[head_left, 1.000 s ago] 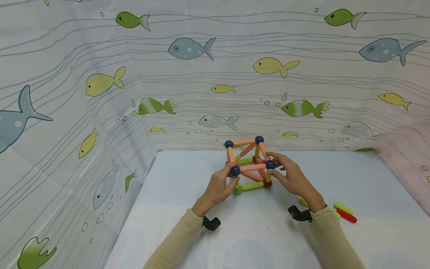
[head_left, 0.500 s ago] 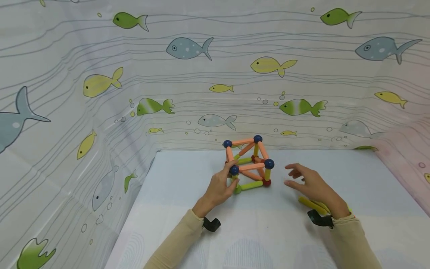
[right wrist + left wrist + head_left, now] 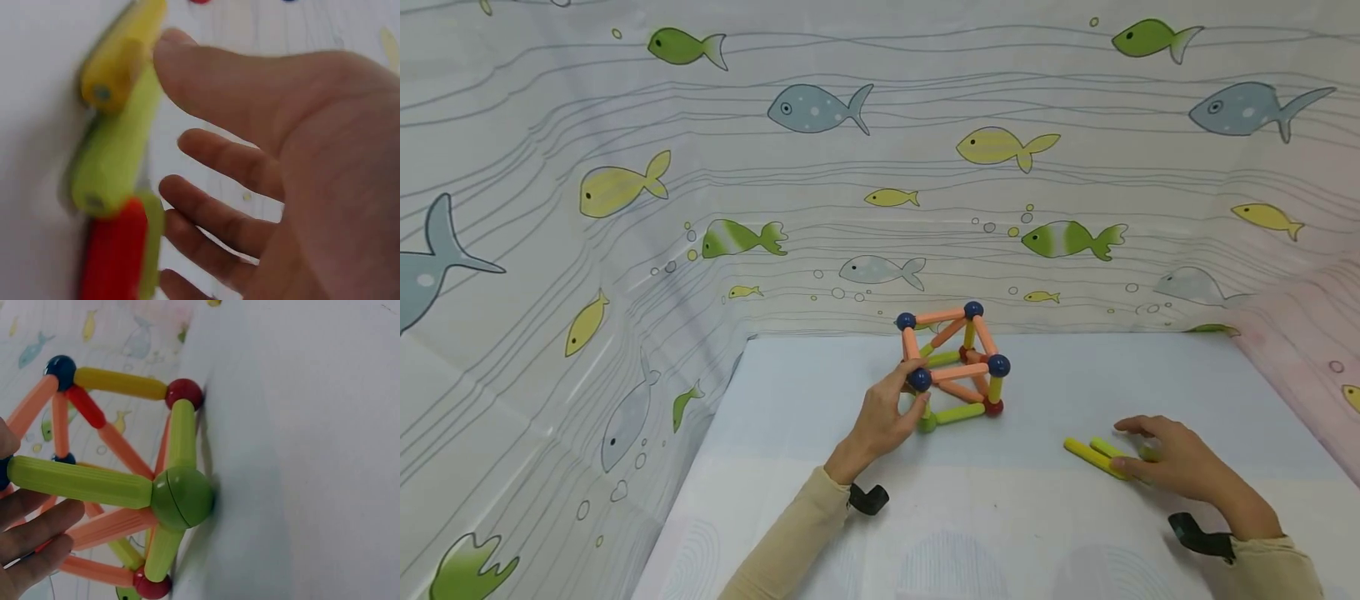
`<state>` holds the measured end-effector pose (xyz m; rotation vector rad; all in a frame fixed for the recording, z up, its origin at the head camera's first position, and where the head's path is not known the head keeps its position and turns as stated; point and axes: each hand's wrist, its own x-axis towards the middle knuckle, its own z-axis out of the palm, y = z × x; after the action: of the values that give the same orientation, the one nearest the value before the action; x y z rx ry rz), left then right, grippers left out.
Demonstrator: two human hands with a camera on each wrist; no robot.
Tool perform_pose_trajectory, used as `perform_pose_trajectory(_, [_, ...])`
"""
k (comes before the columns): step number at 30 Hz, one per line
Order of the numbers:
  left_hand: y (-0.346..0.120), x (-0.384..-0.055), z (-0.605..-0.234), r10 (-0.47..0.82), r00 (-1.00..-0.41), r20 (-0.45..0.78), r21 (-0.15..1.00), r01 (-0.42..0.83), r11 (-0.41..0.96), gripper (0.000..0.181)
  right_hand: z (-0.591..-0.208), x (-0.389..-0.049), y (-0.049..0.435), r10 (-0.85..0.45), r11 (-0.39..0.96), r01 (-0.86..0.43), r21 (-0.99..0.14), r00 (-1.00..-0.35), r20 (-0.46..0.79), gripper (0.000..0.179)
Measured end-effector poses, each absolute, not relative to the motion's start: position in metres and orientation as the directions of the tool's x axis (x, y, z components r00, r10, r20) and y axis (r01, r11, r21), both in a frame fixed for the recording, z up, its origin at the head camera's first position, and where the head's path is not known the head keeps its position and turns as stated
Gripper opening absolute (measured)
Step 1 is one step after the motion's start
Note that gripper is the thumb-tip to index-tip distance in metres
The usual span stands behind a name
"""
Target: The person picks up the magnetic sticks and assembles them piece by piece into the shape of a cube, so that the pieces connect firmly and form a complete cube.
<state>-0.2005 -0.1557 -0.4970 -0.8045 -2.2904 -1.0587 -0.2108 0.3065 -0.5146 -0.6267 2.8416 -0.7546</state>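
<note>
A box-shaped frame of magnetic sticks and balls stands on the table, with blue balls on top and red and green ones below. My left hand grips its near left upper corner, thumb and fingers around a blue ball. In the left wrist view, a yellow-green stick runs from that corner to a green ball near the table. My right hand, fingers spread and loosely bent, hovers at several loose sticks. Its thumb overlaps a yellow stick; a yellow-green stick and a red stick lie alongside.
A fish-patterned sheet forms walls behind and left of the white table. The frame stands near the table's back edge. Black curved mounts sit on both wrists.
My right hand has let go of the frame's right corner and moved right and toward me, down to the loose sticks. The left hand keeps its grip, and the frame stays in place.
</note>
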Motion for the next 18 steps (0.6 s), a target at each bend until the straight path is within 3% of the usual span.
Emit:
perform_pose_trajectory(4, [-0.157, -0.201, -0.497, 0.310, -0.710, 0.633, 0.504, 0.681, 0.530, 0.051, -0.517, -0.209, 0.336, -0.391, 0.825, -0.302, -0.478, -0.915, -0.097, 0.074])
perform_pose_trajectory(8, [-0.159, -0.201, -0.497, 0.310, -0.703, 0.640, 0.496, 0.687, 0.531, 0.051, -0.523, -0.205, 0.354, -0.357, 0.842, -0.253, -0.477, -0.923, -0.140, 0.066])
perform_pose_trajectory(18, [-0.159, -0.203, -0.498, 0.320, -0.705, 0.633, 0.492, 0.686, 0.537, 0.052, -0.531, -0.209, 0.358, -0.279, 0.863, -0.168, -0.476, -0.945, -0.172, 0.063])
